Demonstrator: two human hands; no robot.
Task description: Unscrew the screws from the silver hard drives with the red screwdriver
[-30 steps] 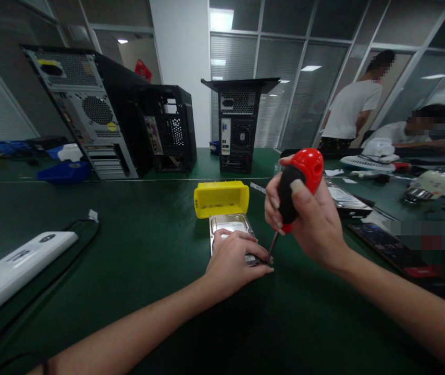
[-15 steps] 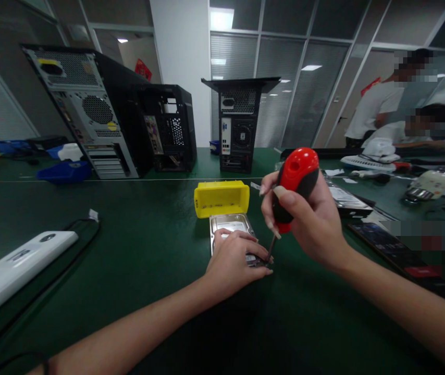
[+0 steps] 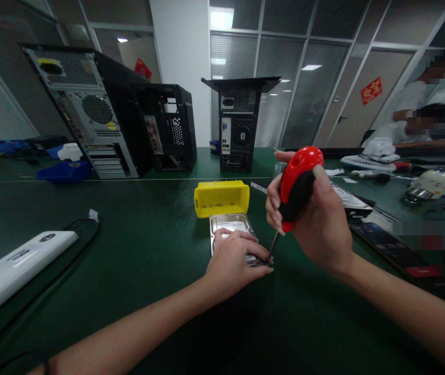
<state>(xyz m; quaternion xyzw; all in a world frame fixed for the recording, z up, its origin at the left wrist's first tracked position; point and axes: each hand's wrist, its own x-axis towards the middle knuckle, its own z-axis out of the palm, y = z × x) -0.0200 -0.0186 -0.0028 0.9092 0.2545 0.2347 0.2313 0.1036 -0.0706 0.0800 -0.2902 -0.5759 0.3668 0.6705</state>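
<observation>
"What does the head camera show?"

"My two hands over a green table. My left hand lies over a hard drive, fingers spread, with thumb and forefinger parted at its near right corner. The drive lies flat straight ahead of me, its far end just in front of a yellow tray."

"And the right hand?"

"My right hand has its fingers clamped round the red and black handle of a screwdriver. The shaft slants down and leftward to that corner, ending between my left thumb and forefinger. I can't tell what the tip sits in; it's too small to make out."

"What could go wrong?"

"With the shaft leaning, I judge the tip could slip, scratching the drive or jabbing my thumb, which is right beside it. If my left hand pressed too lightly, a twist might swivel the drive and knock the tray."
</observation>
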